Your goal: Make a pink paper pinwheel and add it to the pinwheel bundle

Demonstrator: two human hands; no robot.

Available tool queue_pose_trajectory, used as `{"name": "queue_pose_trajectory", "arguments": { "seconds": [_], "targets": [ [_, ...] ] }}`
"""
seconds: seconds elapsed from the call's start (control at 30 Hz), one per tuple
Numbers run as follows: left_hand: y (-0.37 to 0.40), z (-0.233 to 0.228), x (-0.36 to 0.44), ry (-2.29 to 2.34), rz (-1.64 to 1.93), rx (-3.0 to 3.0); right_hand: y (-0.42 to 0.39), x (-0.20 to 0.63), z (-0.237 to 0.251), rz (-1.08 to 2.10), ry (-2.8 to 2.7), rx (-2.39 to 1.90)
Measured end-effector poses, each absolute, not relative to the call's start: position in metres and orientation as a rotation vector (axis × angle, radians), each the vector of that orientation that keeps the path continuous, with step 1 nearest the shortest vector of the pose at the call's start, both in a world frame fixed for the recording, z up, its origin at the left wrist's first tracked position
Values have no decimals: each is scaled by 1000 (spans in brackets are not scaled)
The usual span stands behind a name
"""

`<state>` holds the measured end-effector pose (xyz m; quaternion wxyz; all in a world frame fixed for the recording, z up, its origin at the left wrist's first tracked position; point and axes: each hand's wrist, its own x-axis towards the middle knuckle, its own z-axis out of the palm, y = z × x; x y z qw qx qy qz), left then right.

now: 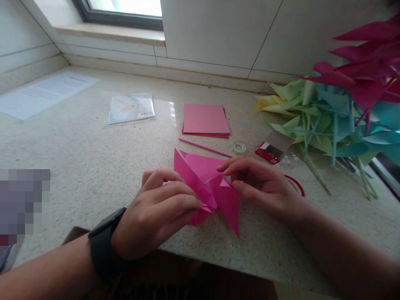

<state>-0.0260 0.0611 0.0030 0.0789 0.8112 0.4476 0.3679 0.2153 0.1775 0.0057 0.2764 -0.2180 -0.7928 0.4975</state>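
Observation:
A partly folded pink paper pinwheel (208, 183) lies on the speckled stone counter (93, 162) near its front edge. My left hand (156, 212), with a black watch on the wrist, pinches the paper's left and centre folds. My right hand (259, 183) presses its fingertips on the paper's right flap near the middle. A thin pink stick (203, 147) lies just behind the paper.
A stack of pink and red paper sheets (205, 120) sits further back. A small tape roll (239, 147), a red-and-white box (275, 148), a plastic sleeve (131, 108) and a printed sheet (43, 93) are around. Finished green, teal and magenta pinwheels (337, 104) pile up at right.

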Motion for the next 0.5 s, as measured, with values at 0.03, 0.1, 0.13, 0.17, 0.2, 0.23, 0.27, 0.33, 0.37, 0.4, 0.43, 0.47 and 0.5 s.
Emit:
{"name": "queue_pose_trajectory", "arguments": {
  "seconds": [0.03, 0.1, 0.13, 0.17, 0.2, 0.23, 0.27, 0.33, 0.37, 0.4, 0.43, 0.47, 0.5],
  "targets": [
    [61, 3, -26, 1344, 1096, 2430, 178, 216, 5, 1344, -2155, -605],
    [61, 2, -26, 1345, 1090, 2434, 178, 216, 4, 1347, -2209, -643],
    [61, 2, -26, 1342, 1088, 2435, 179, 216, 3, 1351, -2229, -654],
    [61, 2, -26, 1338, 1086, 2436, 179, 216, 3, 1357, -2240, -658],
    [61, 1, -26, 1334, 1080, 2440, 179, 216, 3, 1365, -2248, -656],
    [61, 1, -27, 1330, 1072, 2447, 180, 216, 3, 1372, -2254, -653],
    [61, 1, -27, 1326, 1062, 2456, 180, 215, 3, 1376, -2260, -647],
    [61, 1, -27, 1320, 1042, 2475, 180, 214, 2, 1371, -2264, -638],
    [60, 1, -27, 1318, 1037, 2482, 180, 213, 2, 1370, -2264, -638],
    [60, 1, -27, 1320, 1033, 2484, 180, 213, 1, 1369, -2259, -638],
    [60, 1, -26, 1324, 1031, 2484, 179, 213, 1, 1369, -2250, -641],
    [59, 2, -26, 1327, 1028, 2485, 179, 212, 1, 1368, -2239, -640],
    [59, 2, -26, 1329, 1025, 2486, 178, 212, 1, 1368, -2227, -638]
  ]
}}
